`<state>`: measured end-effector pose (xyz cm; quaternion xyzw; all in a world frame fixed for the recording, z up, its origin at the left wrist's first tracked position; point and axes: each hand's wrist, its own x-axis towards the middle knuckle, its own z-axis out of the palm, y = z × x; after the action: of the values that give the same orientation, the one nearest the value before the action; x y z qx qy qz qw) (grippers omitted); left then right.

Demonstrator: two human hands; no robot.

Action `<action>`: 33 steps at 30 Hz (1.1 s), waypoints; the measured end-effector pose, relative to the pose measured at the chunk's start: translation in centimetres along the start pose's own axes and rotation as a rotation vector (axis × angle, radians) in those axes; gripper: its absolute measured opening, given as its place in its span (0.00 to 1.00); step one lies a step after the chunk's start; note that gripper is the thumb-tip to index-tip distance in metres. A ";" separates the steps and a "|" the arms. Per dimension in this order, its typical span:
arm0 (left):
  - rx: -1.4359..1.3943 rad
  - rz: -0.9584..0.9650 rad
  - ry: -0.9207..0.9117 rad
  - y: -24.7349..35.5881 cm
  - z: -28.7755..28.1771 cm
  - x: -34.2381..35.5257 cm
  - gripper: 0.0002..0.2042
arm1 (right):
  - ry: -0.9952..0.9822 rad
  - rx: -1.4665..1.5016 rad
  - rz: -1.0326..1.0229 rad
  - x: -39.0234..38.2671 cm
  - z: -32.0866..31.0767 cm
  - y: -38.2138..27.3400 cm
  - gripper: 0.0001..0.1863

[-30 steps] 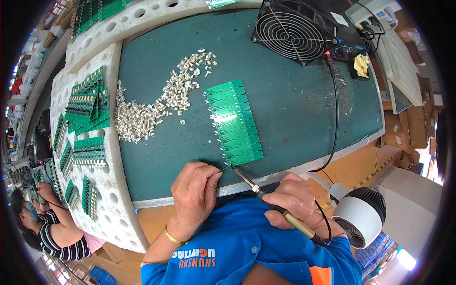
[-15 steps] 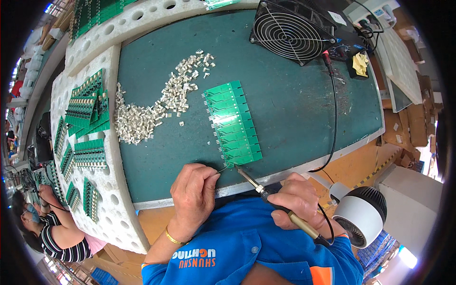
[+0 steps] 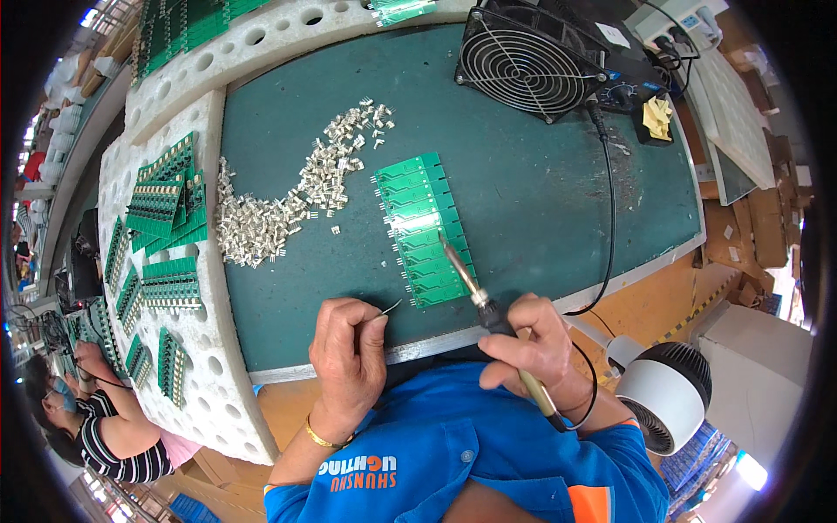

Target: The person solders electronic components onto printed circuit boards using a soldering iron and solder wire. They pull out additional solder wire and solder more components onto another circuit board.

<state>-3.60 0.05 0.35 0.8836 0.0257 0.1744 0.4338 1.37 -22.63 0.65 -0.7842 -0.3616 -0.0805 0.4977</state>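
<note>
My right hand (image 3: 534,349) is closed around a soldering iron (image 3: 479,301). The iron slants up and left, its tip over the middle of a green circuit board panel (image 3: 420,187); whether it touches cannot be told. Small white connectors line the panel's left edge, with pins showing. Between thumb and fingers of my left hand (image 3: 347,349) a thin solder wire (image 3: 392,307) is pinched, its end pointing up and right. The wire end is apart from the panel, left of its near end. Loose white connectors (image 3: 261,225) lie heaped to the left of the panel.
White foam boards (image 3: 209,383) with holes border the green work mat (image 3: 540,192), carrying several finished-looking circuit boards (image 3: 170,283). A black fan (image 3: 527,70) and soldering station (image 3: 623,91) stand far right. The iron's cable (image 3: 613,218) crosses the mat. Another person (image 3: 105,418) sits at left.
The iron's tip has moved from the panel's near end up to its middle. My left hand has drawn the solder wire back slightly left, away from the panel.
</note>
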 end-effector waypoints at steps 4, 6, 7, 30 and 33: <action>-0.019 -0.118 0.025 0.7 -0.4 -0.3 0.08 | 0.042 -0.167 -0.002 1.6 0.7 1.1 0.17; -0.005 -0.120 0.027 0.6 -0.5 -0.3 0.08 | 0.056 -0.267 0.031 2.3 1.2 1.2 0.19; 0.008 -0.125 0.027 0.5 -0.5 -0.3 0.08 | 0.054 -0.267 0.027 2.5 1.4 1.1 0.19; -0.523 -0.463 -0.022 0.8 -1.8 -0.6 0.16 | 0.278 0.231 0.048 6.7 5.4 -0.6 0.17; -0.793 -0.531 -0.035 1.6 -2.3 -0.7 0.16 | 0.236 0.383 0.034 7.6 6.1 -1.1 0.19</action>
<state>-5.16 0.67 2.74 0.6155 0.1748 0.0388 0.7675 4.77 -13.55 2.20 -0.6665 -0.2964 -0.0931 0.6777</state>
